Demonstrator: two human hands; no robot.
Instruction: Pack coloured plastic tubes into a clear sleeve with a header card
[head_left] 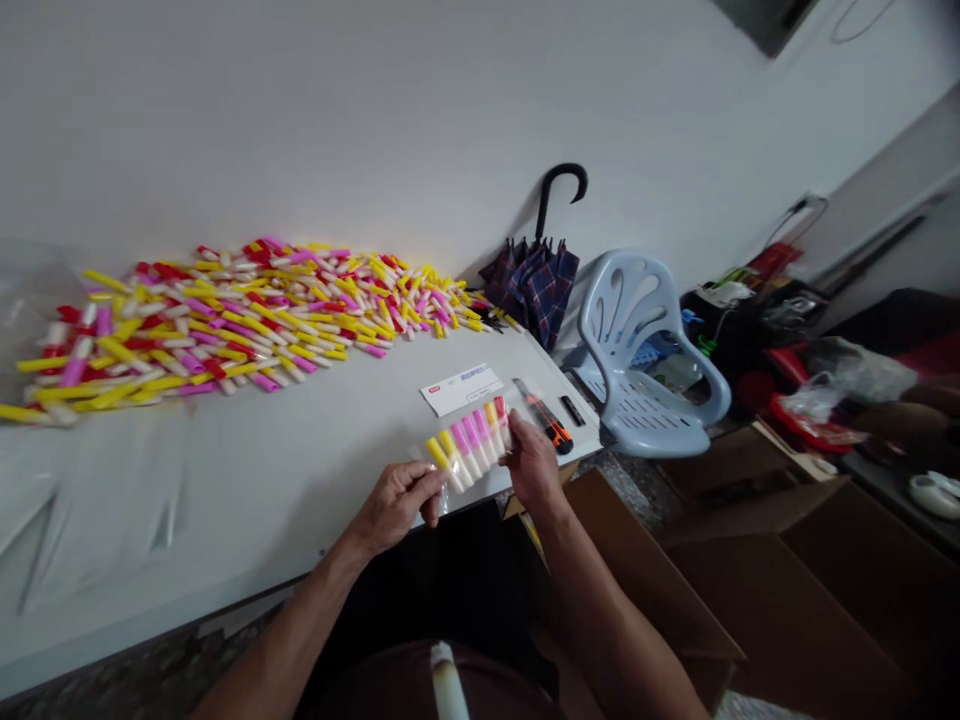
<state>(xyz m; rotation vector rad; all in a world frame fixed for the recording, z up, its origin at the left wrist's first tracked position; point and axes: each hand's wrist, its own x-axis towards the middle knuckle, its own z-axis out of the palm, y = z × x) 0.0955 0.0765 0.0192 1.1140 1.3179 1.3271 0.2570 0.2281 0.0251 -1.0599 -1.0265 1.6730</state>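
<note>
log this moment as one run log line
left hand | right hand | holding clear bag of markers | loose marker pile on table

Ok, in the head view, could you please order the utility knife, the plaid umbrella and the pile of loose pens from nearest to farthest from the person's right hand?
1. Utility knife, just beyond the right hand.
2. Plaid umbrella, farther back by the wall.
3. Pile of loose pens, far left.
</note>
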